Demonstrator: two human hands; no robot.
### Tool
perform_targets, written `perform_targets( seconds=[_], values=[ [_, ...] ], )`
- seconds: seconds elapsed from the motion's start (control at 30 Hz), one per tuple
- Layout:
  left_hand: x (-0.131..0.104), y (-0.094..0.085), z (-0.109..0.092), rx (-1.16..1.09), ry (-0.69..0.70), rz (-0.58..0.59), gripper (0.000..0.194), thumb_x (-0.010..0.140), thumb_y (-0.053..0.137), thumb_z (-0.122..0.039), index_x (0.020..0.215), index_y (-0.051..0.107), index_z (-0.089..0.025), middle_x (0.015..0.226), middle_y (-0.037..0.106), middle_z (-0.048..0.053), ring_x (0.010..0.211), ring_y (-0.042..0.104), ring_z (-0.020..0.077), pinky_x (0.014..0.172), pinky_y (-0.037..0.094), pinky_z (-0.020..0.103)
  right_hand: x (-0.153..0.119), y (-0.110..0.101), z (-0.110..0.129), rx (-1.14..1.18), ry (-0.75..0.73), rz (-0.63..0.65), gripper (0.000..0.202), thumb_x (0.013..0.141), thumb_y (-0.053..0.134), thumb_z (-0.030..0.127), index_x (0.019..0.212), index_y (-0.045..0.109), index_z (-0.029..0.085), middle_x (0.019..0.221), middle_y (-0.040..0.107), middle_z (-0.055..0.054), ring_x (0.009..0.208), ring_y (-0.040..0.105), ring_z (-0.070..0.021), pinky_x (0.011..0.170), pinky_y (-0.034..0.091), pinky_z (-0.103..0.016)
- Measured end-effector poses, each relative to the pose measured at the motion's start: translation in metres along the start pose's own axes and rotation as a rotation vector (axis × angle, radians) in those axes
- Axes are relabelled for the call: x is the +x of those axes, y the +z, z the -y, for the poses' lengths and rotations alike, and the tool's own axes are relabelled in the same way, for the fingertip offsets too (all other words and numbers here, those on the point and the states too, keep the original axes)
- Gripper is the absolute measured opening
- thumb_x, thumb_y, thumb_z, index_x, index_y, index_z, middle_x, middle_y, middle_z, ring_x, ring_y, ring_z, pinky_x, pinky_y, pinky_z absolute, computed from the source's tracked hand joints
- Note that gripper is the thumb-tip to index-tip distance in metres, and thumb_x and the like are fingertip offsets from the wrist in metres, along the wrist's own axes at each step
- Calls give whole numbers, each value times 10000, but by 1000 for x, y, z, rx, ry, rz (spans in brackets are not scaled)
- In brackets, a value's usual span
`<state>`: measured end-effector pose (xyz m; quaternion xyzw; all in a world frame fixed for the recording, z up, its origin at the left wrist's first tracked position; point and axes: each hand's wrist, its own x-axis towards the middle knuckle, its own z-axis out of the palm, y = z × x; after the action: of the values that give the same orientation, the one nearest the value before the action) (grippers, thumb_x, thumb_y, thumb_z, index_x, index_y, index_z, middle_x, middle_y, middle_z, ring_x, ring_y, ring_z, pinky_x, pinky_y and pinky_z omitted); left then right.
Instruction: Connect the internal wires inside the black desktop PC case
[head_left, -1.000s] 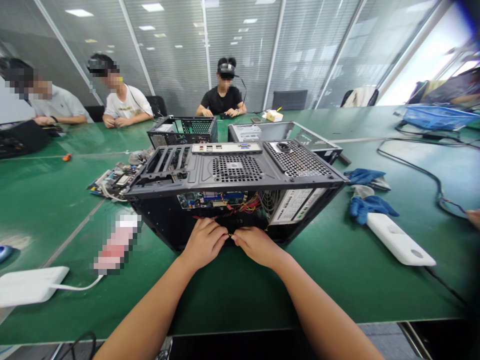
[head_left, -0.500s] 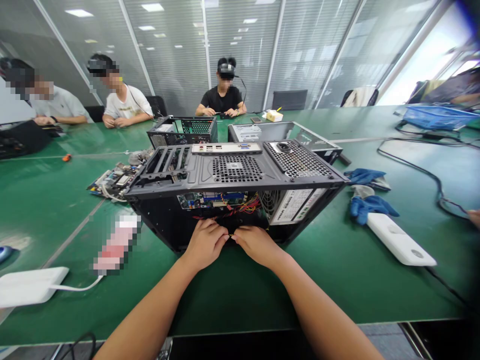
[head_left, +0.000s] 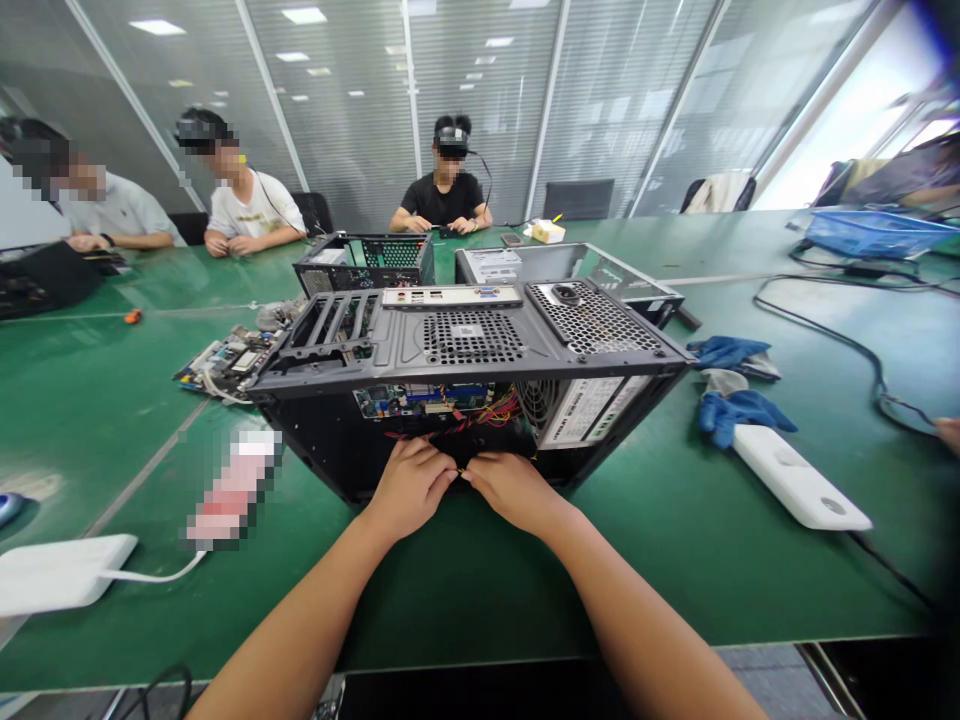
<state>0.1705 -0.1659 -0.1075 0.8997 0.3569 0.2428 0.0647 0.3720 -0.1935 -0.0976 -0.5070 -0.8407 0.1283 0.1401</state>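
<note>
1. Glass panels with blinds (head_left: 480, 100) line the far side of the room, behind a green table (head_left: 480, 590).
2. Across it sit three people: one in black (head_left: 448, 200) opposite, two in white (head_left: 255, 205) (head_left: 124, 205) farther left.
3. On the near part of the table stands a dark case (head_left: 472, 376), its vented, port-bearing face upward and its open side toward the wearer.
4. Inside show a board (head_left: 397, 401), red and yellow leads (head_left: 504, 408), a fan (head_left: 537, 402) and a labelled power supply (head_left: 592, 415).
5. At the lower edge of that opening, the left hand (head_left: 411, 485) pinches a thin yellow-and-black wire (head_left: 461, 471) between thumb and forefinger; its other fingers are curled close together.
6. Facing it, the right hand (head_left: 519, 490) pinches the same wire, fingertips just beside the left's; its remaining fingers are folded and partly hidden.
7. Two more cases (head_left: 367, 275) (head_left: 484, 264) stand behind; loose boards (head_left: 238, 358) lie to the left.
8. Right of the case are blue gloves (head_left: 742, 412), touching a white power bank (head_left: 799, 480).
9. Near left, a white cable (head_left: 161, 575) leads from another white block (head_left: 64, 572) to a pixelated object (head_left: 232, 490).
</note>
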Motion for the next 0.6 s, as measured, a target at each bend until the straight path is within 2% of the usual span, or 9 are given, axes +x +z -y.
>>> perform_targets(
  seconds=[0.27,0.6],
  values=[
    [2,-1,-1,-93,-33,14,187,967,500,-274,870,649,-214,778,670,19,857,566,206,796,397,352,1,0,0,-25,-18,-12,254,1005,478,239,829,649,173,819,655,-29,742,575,-136,635,307,-262],
    [-2,2,5,6,63,-41,171,965,529,-313,967,672,-220,828,690,35,877,564,215,836,394,376,0,2,-1,-30,-10,7,270,1012,453,244,842,652,178,825,668,-33,739,596,-139,625,312,-269]
  ],
)
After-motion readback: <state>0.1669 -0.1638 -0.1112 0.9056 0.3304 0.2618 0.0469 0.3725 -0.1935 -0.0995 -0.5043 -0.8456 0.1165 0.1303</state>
